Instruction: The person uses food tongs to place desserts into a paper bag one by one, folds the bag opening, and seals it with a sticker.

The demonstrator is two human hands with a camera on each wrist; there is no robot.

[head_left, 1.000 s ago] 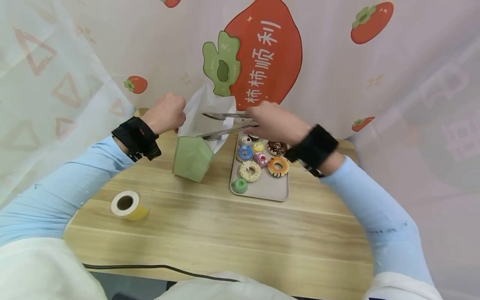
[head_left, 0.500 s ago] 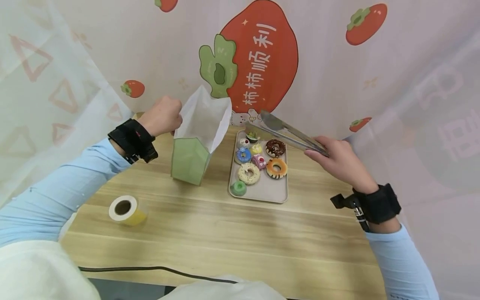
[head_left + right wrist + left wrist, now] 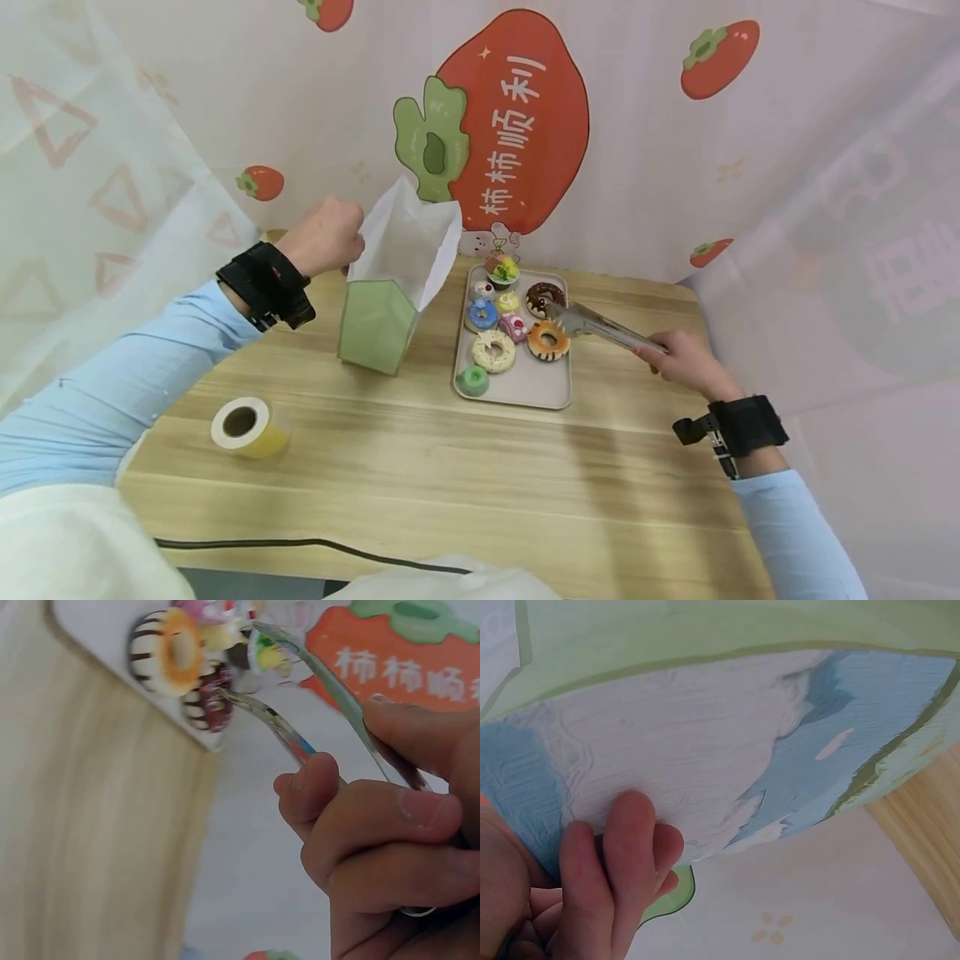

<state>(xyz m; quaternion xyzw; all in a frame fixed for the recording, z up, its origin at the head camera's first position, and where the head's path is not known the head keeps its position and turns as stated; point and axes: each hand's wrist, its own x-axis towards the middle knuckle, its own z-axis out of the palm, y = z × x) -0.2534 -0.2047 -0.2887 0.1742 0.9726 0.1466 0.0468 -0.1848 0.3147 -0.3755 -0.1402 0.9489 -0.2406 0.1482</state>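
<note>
My left hand (image 3: pixel 327 236) grips the upper left edge of a green paper bag (image 3: pixel 375 327) with a white lining, which stands with its mouth wide. In the left wrist view, curled fingers (image 3: pixel 628 840) press against the bag's side. A pair of metal tongs (image 3: pixel 611 329) is held in my right hand (image 3: pixel 688 363). Its parted tips are at the chocolate donut (image 3: pixel 545 298) and near the orange striped donut (image 3: pixel 548 342); whether they touch either I cannot tell. Both donuts lie on a beige tray (image 3: pixel 525 390) in the middle of the table.
Also on the tray are a cream donut (image 3: pixel 492 352), a blue donut (image 3: pixel 482 314), a green donut (image 3: pixel 473 381), small cakes and a bowl of salad (image 3: pixel 502 271). A yellow tape roll (image 3: pixel 251 427) stands at the front left. A printed curtain (image 3: pixel 637 167) hangs behind.
The right hand has pulled the tongs out of the bag's mouth, swung right, and lowered them to the tray's right side. The left hand stays at the bag.
</note>
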